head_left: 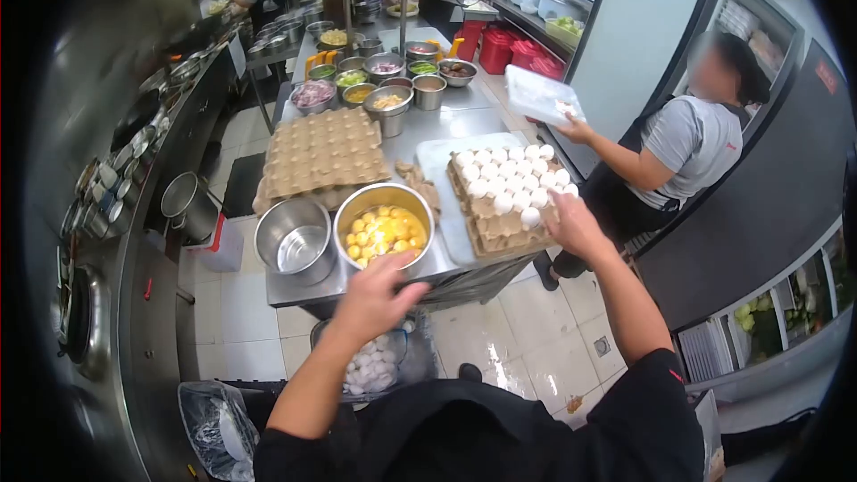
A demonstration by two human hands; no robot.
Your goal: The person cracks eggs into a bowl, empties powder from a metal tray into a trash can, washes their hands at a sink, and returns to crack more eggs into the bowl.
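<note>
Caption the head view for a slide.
Right hand at a cardboard tray of white eggs, left hand near a metal pot of yolks.

wide fisheye view, straight lines bowing and the edges fading to black. bright indoor light leaves white glare on egg yolks (386, 234), steel table (460, 116) and floor tiles (518, 339); the far background looks soft and hazy.

My sleeves (647, 397) are black. I see white eggs (511, 170), bright yellow yolks (387, 232) and a brown tray (321, 152) patterned with bumps. The bins (497, 52) are red.
</note>
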